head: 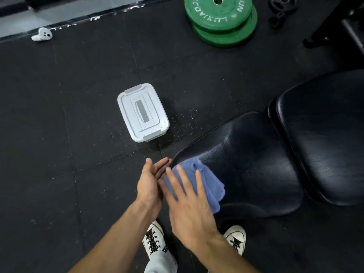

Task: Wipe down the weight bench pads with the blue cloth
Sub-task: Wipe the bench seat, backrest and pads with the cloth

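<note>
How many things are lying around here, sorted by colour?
Green round weight plates: 2, stacked
Black weight bench pads: 2
Black small weight plate: 1
Blue cloth: 1, lying on the nearer pad
White lidded plastic box: 1
White small object by the wall: 1
Total: 8

Your forearms are bare right up to the lower edge of the view, with no sleeve, watch or band showing on either wrist. Your left hand [150,185] and right hand [189,209] carry no gloves or rings that can be made out. You wear white low-top canvas sneakers with rubber toe caps: the left sneaker [153,240] has patterned black-and-white laces, the right sneaker [236,239] is partly hidden. A light grey trouser leg [159,263] shows above the left one.
</note>
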{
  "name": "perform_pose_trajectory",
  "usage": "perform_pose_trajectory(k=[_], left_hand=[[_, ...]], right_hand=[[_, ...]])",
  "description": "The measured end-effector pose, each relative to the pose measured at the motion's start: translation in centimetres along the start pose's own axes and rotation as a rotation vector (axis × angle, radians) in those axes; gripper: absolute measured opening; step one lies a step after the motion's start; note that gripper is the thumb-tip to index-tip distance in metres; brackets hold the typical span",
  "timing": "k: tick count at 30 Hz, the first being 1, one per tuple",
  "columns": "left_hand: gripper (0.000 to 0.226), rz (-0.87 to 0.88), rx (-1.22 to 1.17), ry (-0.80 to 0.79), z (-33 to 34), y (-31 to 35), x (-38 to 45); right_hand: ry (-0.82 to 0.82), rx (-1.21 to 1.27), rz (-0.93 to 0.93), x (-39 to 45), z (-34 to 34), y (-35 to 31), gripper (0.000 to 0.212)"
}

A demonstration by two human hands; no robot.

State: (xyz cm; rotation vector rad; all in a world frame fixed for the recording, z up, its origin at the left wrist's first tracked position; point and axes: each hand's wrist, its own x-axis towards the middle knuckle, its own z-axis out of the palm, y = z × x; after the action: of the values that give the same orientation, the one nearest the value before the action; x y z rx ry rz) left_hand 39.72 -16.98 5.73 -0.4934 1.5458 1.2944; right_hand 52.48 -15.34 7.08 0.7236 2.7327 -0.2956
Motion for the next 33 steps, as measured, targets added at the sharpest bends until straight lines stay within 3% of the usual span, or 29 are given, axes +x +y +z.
perform_pose_trajectory(k=[3,8,12,16,20,28,33], left_hand=[[0.055,0.046,0.084,0.033,0.3,0.2,0.0],[0.062,0.122,0.193,0.118,1.9,0.8,-0.1],[0.064,0.135,0.224,0.165,3.1,0.5,0.0],[0.060,0.153,0.279,0.158,3.0,0.3,-0.1],[0.061,0.156,0.296,0.141,2.8,0.2,-0.2],[0.063,0.141,0.232,0.112,2.6,0.7,-0.5],[0.055,0.162,0.195,0.148,2.8,-0.2,-0.6]], right_hand=[[-0.009,-0.009,-0.044,-0.1,0.2,0.9,0.082],[0.044,-0.009,-0.036,2.4,-1.1,4.2,0.060],[0.075,-0.011,0.180,6.4,-3.5,10.7,0.063],[0.046,-0.011,0.515,9.2,-5.6,19.3,0.061],[0.035,0.113,0.739,10.0,-6.0,18.7,0.053],[0.066,0.075,0.446,6.1,-3.8,5.8,0.059],[0.103,0.063,0.263,1.3,-0.7,2.3,0.067]])
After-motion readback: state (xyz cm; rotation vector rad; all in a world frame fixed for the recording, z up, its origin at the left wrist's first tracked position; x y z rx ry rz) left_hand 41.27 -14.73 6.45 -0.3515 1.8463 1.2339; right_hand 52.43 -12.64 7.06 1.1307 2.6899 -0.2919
